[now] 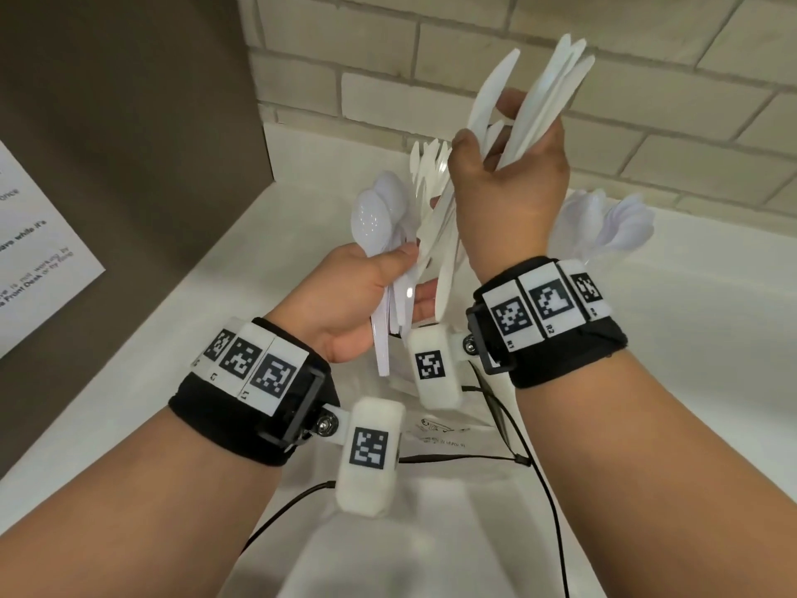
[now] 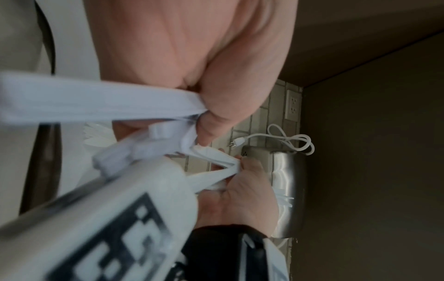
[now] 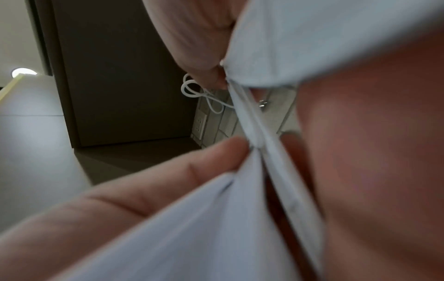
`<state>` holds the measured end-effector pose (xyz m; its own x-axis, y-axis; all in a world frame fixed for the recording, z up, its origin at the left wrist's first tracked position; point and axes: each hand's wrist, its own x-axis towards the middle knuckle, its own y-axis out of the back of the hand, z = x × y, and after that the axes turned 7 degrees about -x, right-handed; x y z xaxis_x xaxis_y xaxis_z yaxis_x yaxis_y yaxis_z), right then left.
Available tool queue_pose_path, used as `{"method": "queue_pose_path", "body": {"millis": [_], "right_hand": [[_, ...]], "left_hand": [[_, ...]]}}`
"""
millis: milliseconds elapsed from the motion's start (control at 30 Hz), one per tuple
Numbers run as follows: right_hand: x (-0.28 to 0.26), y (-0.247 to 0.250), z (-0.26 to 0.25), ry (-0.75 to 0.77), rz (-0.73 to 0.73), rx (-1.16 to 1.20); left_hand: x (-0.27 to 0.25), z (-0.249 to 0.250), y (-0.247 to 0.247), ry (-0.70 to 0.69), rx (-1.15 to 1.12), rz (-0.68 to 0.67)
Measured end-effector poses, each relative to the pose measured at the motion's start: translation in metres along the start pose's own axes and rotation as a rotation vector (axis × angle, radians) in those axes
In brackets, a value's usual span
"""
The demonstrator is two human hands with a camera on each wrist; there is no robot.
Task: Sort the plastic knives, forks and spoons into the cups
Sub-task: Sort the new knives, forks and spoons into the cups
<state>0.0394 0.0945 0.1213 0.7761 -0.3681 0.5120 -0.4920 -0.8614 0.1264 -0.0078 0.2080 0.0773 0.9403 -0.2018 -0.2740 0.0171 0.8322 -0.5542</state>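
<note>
Left hand [image 1: 349,295] grips mixed cutlery [image 1: 403,235]; right hand [image 1: 509,183] pinches knives [image 1: 543,101] — both high above the white counter [image 1: 690,338], near the brick wall [image 1: 431,71].

The head camera looks forward and down from above both forearms, onto a white counter [image 1: 690,338] that meets a tiled wall [image 1: 647,123] at twelve o'clock. The left wrist camera sits close under the left hand [image 2: 192,47], rolled sideways and facing the wall; the right hand [image 2: 240,194] lies at five o'clock. The right wrist camera is nearer still, pressed against blurred white cutlery [image 3: 324,38]. Both wrist views share a white cord [image 2: 288,140] and a wall outlet [image 2: 291,104].
</note>
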Motion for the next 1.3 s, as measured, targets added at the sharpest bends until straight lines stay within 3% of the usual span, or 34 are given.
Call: {"method": "queue_pose_path", "body": {"millis": [267, 467, 633, 800, 1100, 1300], "right_hand": [[-0.010, -0.004, 0.015, -0.151, -0.123, -0.009], [0.001, -0.005, 0.024, -0.238, -0.419, -0.083], [0.051, 0.001, 0.020, -0.088, -0.258, -0.111], [0.095, -0.024, 0.022, 0.114, -0.084, -0.093], [0.112, -0.087, 0.080, 0.157, -0.228, -0.255], [0.111, -0.103, 0.105, 0.001, -0.301, -0.188]], "left_hand": [[0.007, 0.002, -0.008, -0.080, 0.066, -0.016], [0.010, -0.003, -0.002, -0.088, 0.072, 0.060], [0.009, 0.006, 0.019, -0.128, -0.010, 0.198], [0.003, 0.013, 0.035, -0.188, -0.076, 0.227], [0.000, 0.020, 0.047, -0.225, -0.115, 0.236], [0.004, 0.017, 0.052, -0.214, -0.147, 0.234]]}}
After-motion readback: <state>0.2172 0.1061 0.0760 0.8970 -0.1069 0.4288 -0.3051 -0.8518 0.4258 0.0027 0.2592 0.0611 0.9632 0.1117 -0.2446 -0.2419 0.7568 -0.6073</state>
